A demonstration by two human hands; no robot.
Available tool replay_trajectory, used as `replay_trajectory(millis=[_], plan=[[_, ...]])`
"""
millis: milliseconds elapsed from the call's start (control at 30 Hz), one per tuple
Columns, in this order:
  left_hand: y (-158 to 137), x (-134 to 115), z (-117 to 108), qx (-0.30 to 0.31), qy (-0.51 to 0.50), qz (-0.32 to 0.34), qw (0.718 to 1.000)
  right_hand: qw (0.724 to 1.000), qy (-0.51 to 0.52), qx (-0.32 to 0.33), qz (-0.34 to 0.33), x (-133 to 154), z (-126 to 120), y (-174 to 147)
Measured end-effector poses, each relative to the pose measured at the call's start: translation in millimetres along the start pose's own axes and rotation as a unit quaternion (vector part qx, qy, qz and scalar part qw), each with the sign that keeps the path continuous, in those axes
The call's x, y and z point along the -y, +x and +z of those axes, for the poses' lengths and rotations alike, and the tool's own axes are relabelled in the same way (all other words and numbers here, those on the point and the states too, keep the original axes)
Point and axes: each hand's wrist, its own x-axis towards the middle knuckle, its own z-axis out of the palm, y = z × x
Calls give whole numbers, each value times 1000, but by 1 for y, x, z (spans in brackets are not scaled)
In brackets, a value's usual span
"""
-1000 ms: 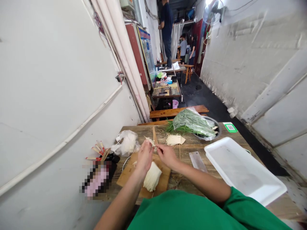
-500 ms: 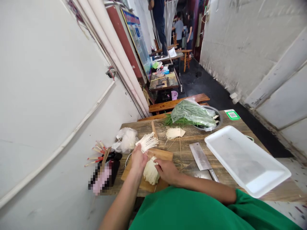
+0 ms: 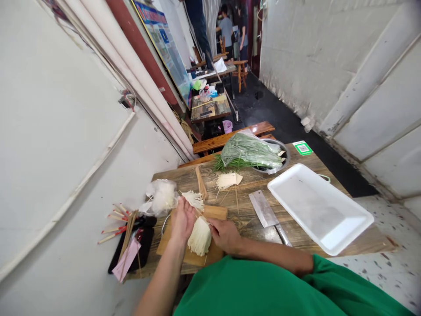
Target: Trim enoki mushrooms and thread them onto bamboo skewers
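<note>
hands at work over a wooden surface (image 3: pixel 243 219): the right hand (image 3: pixel 226 237) keeps a narrow grip on a thin stick (image 3: pixel 199 214), its far end hard to make out beside the left hand (image 3: pixel 184 219). the left grip is loosely curled, a small fan of pale mushrooms (image 3: pixel 194 200) just past its fingers; whether it holds them cannot be told. a larger mushroom bunch (image 3: pixel 199 239) lies on the cutting board (image 3: pixel 215 213), whose lower right is partly hidden by the right hand and green shirt (image 3: pixel 250 289). clear film partly veils the greens (image 3: pixel 246 151). a person (image 3: pixel 199 33) behind is cut off by the top edge. bare wood separates board from cleaver (image 3: pixel 263 208); a narrower gap parts the blade from the white tray (image 3: pixel 315 206), near the surface's right edge.
</note>
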Motion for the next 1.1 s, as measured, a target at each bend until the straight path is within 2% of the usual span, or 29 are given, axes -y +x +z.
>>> replay_trajectory(millis=[100,200,467,633,767,933,1100], plan=[[-2,8,-7,-24,10,17,1000,999,9,-40,10,-11,-1,1],[-3,18,-24,-51,32,21,998,997,17,-78,25,-23,-4,3],[-12,38,-93,-111,105,-92,984,983,54,-162,64,-63,-19,15],[-15,54,-132,-126,87,-130,980,980,72,-178,55,-76,-49,28],[-5,71,-149,-99,72,-154,980,981,109,-159,22,-70,-93,42],[3,74,-148,-38,34,-170,984,981,166,-105,-6,-44,-147,55],[7,69,-155,3,-5,-172,985,979,186,-85,-14,-17,-171,54]])
